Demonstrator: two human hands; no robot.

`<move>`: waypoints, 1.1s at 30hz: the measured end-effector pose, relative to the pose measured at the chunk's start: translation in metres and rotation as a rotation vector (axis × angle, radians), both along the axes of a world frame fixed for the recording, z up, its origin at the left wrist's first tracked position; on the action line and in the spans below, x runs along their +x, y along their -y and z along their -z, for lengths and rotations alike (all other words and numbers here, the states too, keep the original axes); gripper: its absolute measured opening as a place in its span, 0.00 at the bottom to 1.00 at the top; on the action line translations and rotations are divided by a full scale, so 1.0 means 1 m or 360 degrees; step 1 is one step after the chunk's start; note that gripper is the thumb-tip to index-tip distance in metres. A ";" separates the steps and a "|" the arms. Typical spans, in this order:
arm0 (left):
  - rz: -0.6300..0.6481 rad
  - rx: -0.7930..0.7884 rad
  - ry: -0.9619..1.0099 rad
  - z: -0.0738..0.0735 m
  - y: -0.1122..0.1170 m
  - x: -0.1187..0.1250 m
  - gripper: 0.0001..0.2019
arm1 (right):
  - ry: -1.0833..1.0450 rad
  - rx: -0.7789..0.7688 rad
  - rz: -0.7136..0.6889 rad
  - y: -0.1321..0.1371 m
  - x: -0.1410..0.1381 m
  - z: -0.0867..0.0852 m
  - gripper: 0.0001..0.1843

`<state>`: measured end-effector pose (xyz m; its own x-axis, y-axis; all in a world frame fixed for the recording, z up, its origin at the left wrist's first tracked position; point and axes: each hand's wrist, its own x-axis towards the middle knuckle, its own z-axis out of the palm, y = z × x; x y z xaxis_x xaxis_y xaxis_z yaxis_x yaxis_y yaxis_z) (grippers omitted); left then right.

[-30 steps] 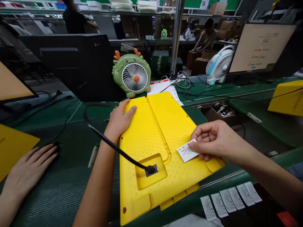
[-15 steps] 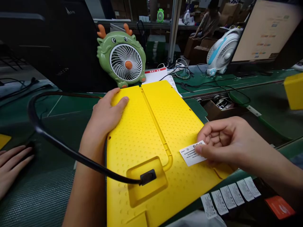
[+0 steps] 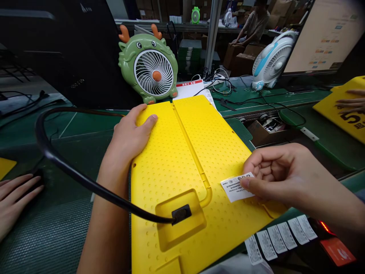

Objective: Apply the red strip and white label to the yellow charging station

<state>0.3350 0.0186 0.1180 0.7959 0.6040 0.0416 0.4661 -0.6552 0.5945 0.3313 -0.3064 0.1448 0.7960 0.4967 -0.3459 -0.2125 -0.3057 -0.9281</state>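
Observation:
A yellow plastic panel (image 3: 176,152) with a dimpled surface lies in front of me. A long groove runs down it to a rectangular recess, where a black plug (image 3: 181,214) sits on the end of a thick black cable (image 3: 85,180). My left hand (image 3: 129,133) grips the panel's far left edge, thumb on top and the other fingers mostly hidden. Between thumb and fingers my right hand (image 3: 273,175) pinches a white printed label (image 3: 235,188), just over the right part of the panel. Whether the label touches the surface I cannot tell.
Several white labels (image 3: 276,239) lie in a row at lower right, beside an orange card (image 3: 338,251). A green cartoon fan (image 3: 155,72) and a white-blue fan (image 3: 273,62) stand behind. Co-workers' hands show at left (image 3: 19,201) and on another yellow panel (image 3: 342,108) at right.
The view has shifted slightly. At the right, the other yellow panel has come further into sight with a co-worker's hand on it. A red light now shows near the orange card. My grips look the same.

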 end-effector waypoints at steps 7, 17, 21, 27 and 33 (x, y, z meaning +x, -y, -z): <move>0.0000 -0.0009 0.0001 0.001 -0.001 0.001 0.30 | 0.0059 -0.0012 0.0010 0.001 0.000 0.003 0.14; 0.0014 -0.0009 0.0016 -0.002 0.001 -0.001 0.31 | 0.0016 -0.0096 0.0007 -0.002 -0.004 -0.005 0.13; 0.0018 -0.0007 0.0017 -0.001 0.001 -0.001 0.30 | 0.0010 -0.0099 0.0009 -0.002 -0.004 -0.004 0.14; -0.0005 -0.0038 0.0022 -0.001 0.002 -0.001 0.30 | 0.0035 -0.0092 -0.0010 -0.004 -0.005 -0.005 0.14; -0.0011 0.0019 -0.0040 -0.002 0.003 -0.001 0.30 | 0.0036 -0.0090 -0.0053 -0.004 -0.002 -0.003 0.13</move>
<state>0.3339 0.0160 0.1200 0.7926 0.6091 0.0291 0.4852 -0.6589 0.5748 0.3292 -0.3022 0.1477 0.7873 0.5030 -0.3566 -0.1809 -0.3645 -0.9135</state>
